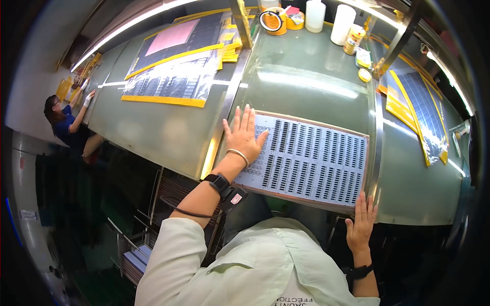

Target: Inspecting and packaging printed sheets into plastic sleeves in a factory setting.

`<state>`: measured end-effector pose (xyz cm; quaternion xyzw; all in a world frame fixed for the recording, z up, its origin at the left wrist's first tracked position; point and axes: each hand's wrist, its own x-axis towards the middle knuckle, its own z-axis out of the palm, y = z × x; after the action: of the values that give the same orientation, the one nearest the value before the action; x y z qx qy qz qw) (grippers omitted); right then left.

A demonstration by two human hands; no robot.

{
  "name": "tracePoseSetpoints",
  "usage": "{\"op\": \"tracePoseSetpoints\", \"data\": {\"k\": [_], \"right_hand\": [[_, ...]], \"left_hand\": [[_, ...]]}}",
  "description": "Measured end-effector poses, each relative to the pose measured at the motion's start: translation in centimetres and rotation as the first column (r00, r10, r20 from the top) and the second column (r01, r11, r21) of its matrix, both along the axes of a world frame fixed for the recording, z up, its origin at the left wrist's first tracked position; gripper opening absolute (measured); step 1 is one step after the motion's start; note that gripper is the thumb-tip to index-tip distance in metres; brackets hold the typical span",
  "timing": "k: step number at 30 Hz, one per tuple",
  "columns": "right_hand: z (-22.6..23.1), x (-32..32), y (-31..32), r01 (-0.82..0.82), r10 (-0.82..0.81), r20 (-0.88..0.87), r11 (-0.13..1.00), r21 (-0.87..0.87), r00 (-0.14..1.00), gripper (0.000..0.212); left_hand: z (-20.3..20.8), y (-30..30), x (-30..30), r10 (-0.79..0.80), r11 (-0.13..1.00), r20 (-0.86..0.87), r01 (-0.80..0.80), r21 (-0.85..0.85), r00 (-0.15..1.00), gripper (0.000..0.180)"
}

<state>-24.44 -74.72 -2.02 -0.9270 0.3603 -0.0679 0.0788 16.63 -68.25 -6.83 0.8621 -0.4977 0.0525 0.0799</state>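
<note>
A flat, pale blue panel point(317, 162) with rows of small black slots and a copper-coloured edge lies on the glass-topped table in front of me. It looks like a circuit board panel. My left hand point(244, 136) is open, its fingers stretched over the panel's left end and pointing away from me. At the panel's near right corner, my right hand point(360, 224) is open too, with straight fingertips at the edge. Neither hand grips anything. The panel's underside is hidden.
Yellow-edged film sheets point(168, 76) lie left, more film sheets point(421, 115) right. Tape rolls point(273, 21), a white bottle point(315, 15) and a white roll point(343, 24) stand at the back. Metal posts point(241, 23) rise between table sections. Another person point(69, 122) works far left. A rack point(135, 255) stands below.
</note>
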Motion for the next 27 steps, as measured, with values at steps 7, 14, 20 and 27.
{"op": "tracePoseSetpoints", "data": {"k": [7, 14, 20, 27], "right_hand": [[2.1, 1.0, -1.1, -0.024, 0.028, 0.076, 0.998, -0.051, 0.997, 0.032], [0.6, 11.9, -6.0, -0.086, 0.065, 0.167, 0.988, 0.126, 0.984, 0.045], [0.1, 12.9, -6.8, -0.124, 0.112, 0.079, 0.978, 0.165, 0.991, 0.046], [0.0, 13.3, -8.0, -0.132, 0.116, 0.089, 0.971, 0.2, 0.989, 0.045]], "left_hand": [[2.6, 1.4, -3.8, -0.1, 0.994, 0.1, 0.105, -0.037, 0.99, 0.059], [4.0, -3.1, -8.8, -0.486, 0.874, -0.265, 0.463, -0.148, 0.833, 0.057], [3.3, -3.6, -8.5, -0.454, 0.889, -0.312, 0.447, -0.097, 0.835, 0.056], [3.3, -4.4, -8.5, -0.482, 0.872, -0.321, 0.483, -0.084, 0.815, 0.05]]}}
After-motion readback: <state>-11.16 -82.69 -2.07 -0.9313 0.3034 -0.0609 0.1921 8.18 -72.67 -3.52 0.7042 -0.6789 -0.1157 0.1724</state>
